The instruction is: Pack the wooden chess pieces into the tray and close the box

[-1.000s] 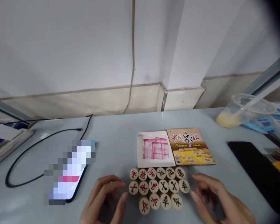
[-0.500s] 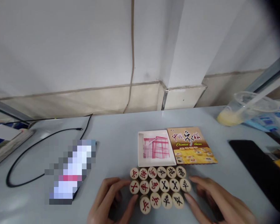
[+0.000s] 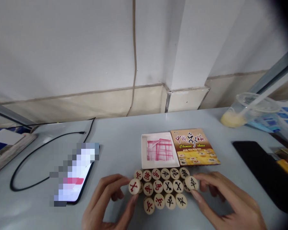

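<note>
My left hand (image 3: 105, 199) pinches a round wooden Chinese chess piece with a red character (image 3: 134, 186) between thumb and fingers, at the left end of the middle row. On the opposite end, my right hand (image 3: 228, 198) grips a piece with a black character (image 3: 192, 183) the same way. Both pieces appear raised, each partly covering another piece beneath. Between the hands stand three rows of stacked-looking pieces (image 3: 168, 186), red characters on the left and black on the right. The front row (image 3: 159, 201) is shorter than the two behind.
Behind the pieces lie a white box lid or tray (image 3: 144, 164) with red lines and a Chinese chess box cover (image 3: 194, 145). A lit phone (image 3: 79, 179) and black cable (image 3: 13, 175) are left; a dark phone-like slab (image 3: 256, 169) and a tilted plastic cup (image 3: 234, 118) are right.
Both hands have closed on the end pieces of the middle row. Those two pieces have been lifted and shifted outward, left and right, showing pieces below them.
</note>
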Motion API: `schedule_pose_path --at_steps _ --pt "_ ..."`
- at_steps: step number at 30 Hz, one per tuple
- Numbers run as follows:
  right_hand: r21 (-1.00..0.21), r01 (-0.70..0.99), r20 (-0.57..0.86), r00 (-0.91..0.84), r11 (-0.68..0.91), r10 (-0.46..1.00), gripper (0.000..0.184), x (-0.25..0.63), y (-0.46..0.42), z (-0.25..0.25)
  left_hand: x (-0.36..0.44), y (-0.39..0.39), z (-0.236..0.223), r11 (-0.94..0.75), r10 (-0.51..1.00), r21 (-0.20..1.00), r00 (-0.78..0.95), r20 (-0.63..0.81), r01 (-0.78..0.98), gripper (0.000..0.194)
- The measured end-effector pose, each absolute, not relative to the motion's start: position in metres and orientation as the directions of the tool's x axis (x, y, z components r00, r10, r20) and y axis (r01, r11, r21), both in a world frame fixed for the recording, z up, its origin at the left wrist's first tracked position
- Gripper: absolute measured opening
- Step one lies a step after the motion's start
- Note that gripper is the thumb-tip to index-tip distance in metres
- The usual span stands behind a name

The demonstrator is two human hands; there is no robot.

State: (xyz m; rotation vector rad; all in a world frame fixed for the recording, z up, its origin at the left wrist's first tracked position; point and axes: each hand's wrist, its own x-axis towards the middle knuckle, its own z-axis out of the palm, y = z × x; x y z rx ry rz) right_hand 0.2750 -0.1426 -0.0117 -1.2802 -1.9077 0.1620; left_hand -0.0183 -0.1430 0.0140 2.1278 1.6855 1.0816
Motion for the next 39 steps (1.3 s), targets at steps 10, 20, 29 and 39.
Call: schedule_pose_path --at_steps 10,20,29,39 --pt "-0.438 0.544 0.659 -0.347 0.716 0.667 0.027 0.253 -0.069 0.029 0.014 -0.066 0.044 -0.647 0.763 0.573 0.429 0.484 0.503 0.026" --pt "-0.360 0.559 0.614 -0.461 0.747 0.641 0.026 0.261 -0.053 0.010 0.004 -0.048 0.021 -0.641 0.767 0.537 0.474 0.432 0.549 0.025" --pt "-0.261 0.632 0.472 -0.576 0.729 0.668 0.022 0.277 -0.045 0.015 -0.010 -0.036 0.037 -0.662 0.747 0.399 0.603 0.281 0.634 0.019" --pt "-0.296 0.566 0.380 -0.669 0.769 0.638 0.023 0.268 -0.053 0.018 -0.006 -0.045 0.038 -0.705 0.684 0.401 0.711 0.167 0.585 0.031"
